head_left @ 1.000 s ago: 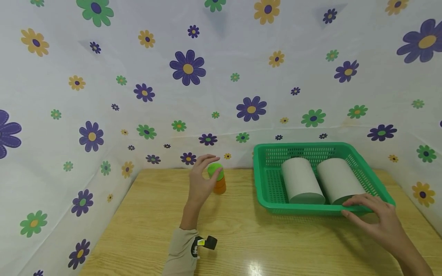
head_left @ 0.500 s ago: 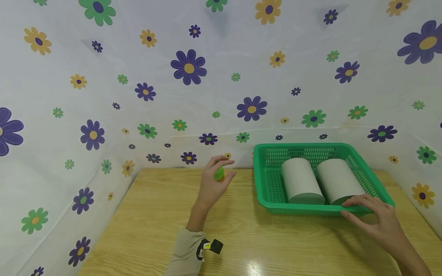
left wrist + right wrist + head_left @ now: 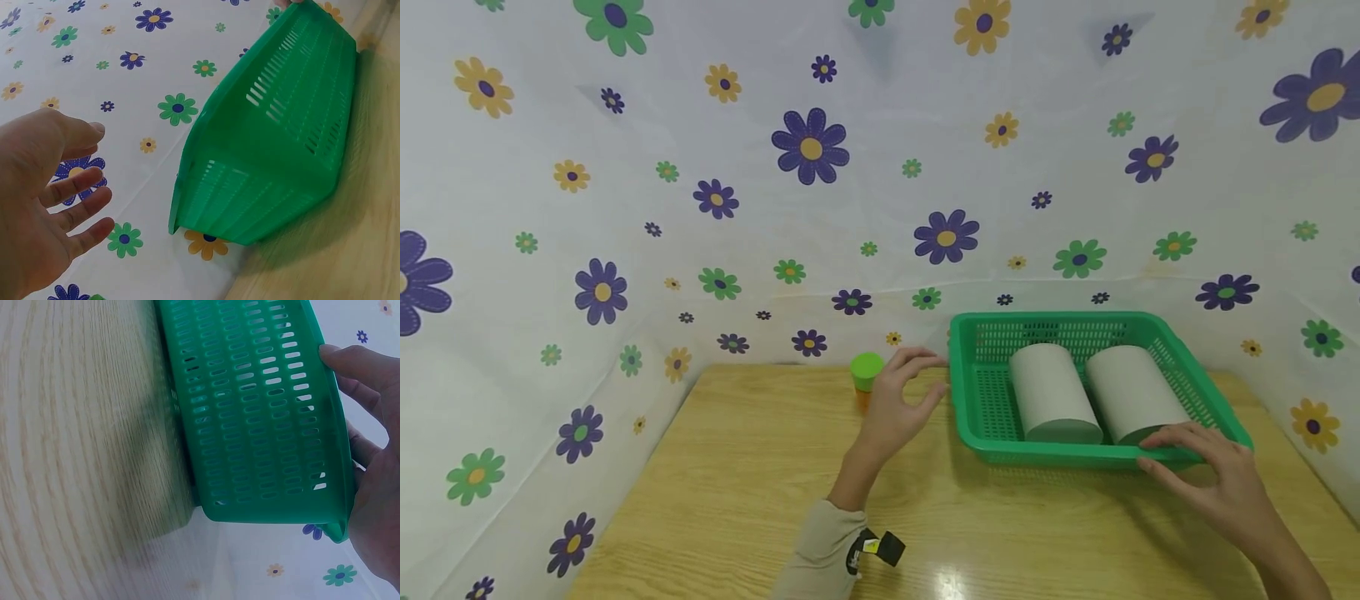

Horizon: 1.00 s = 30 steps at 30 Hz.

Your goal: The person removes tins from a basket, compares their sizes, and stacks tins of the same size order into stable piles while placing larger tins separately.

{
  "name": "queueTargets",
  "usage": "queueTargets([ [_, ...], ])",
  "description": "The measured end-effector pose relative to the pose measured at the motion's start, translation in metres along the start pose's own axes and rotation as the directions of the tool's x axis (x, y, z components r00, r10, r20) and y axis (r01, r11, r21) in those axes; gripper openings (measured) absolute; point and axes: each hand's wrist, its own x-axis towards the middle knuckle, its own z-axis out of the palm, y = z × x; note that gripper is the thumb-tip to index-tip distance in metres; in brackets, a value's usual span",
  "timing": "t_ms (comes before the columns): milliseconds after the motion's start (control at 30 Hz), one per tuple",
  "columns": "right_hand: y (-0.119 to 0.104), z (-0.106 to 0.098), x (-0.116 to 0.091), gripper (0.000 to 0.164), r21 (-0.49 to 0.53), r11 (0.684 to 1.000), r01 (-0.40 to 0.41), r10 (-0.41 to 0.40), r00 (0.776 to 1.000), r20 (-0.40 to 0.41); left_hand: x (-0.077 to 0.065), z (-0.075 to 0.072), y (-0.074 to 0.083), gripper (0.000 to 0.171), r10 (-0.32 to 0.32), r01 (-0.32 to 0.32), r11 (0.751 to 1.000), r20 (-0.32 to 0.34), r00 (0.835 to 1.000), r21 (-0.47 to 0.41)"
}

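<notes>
A green perforated plastic basket (image 3: 1045,453) stands at the right of the table. In it lie two thick white cylinders, the left one (image 3: 1054,396) and the right one (image 3: 1135,396), side by side; their kind is unclear. My right hand (image 3: 1225,487) grips the front rim near the right corner, thumb outside and fingers over the rim; the right wrist view shows this hold on the basket (image 3: 250,425). My left hand (image 3: 895,417) is empty, fingers loosely bent and apart, just short of the basket's left side. The left wrist view shows a gap between that hand (image 3: 37,181) and the basket (image 3: 262,156).
Behind my left hand stands a small orange container (image 3: 863,400) with a green lid (image 3: 867,367), partly hidden. Flower-printed white sheeting (image 3: 865,192) rises at the back and sides of the wooden table (image 3: 737,475).
My left hand has moved right, past the orange container and toward the basket, leaving the container standing. The right hand keeps its hold on the rim, and the basket has stayed in place.
</notes>
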Motion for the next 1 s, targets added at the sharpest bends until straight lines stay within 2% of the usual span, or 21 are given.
queueTargets([
  [167, -0.002, 0.0, -0.003, 0.045, 0.001, 1.0, -0.001, 0.001, 1.0, 0.005, 0.0, 0.01, 0.006, 0.029, -0.02, 0.02, 1.0, 0.028, 0.999, -0.002],
  [333, -0.003, 0.0, -0.002, 0.045, 0.001, 1.0, -0.009, 0.009, 1.0, -0.004, 0.008, 0.022, 0.011, 0.03, -0.034, 0.035, 0.999, 0.067, 0.997, -0.016],
  [500, -0.003, 0.001, -0.001, 0.045, 0.008, 1.0, -0.007, 0.007, 1.0, 0.001, 0.015, 0.033, 0.018, 0.03, -0.081, 0.083, 0.997, 0.127, 0.989, -0.009],
  [800, -0.003, 0.001, 0.001, 0.044, 0.003, 1.0, -0.005, 0.005, 1.0, -0.002, 0.032, 0.056, 0.023, 0.036, -0.168, 0.171, 0.985, 0.251, 0.953, 0.01],
  [1000, 0.0, 0.002, 0.0, 0.045, 0.002, 1.0, 0.001, -0.001, 1.0, -0.009, 0.041, 0.071, 0.023, 0.038, -0.217, 0.23, 0.973, 0.296, 0.93, -0.01],
])
